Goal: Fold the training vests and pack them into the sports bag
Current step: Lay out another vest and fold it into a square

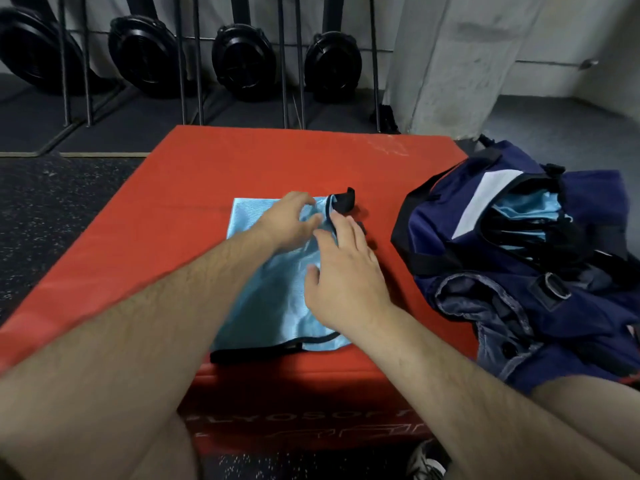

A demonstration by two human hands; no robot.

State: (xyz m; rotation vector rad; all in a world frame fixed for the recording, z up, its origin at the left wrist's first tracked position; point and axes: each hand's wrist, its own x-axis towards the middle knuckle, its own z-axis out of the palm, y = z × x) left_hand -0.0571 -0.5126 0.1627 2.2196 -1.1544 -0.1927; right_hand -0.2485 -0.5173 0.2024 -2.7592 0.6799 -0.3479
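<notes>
Light-blue training vest (273, 306) lies on red plyo-box worktop (173, 220), part folded, black strap (346, 199) poking out at far edge. Left hand (294, 216) curled, seemingly pinching fabric near that edge. Right hand (343, 268) spread flat, pressing vest. Open navy sports bag (588, 202) just right, packed vests (523, 207) inside. Risks: slick mesh slides once pressure lifts, so fold springs open; loose strap snags bag mouth.

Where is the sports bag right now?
In the head view, the sports bag lies open at the red box's right edge, right of the light blue vest, with blue fabric inside.
</notes>
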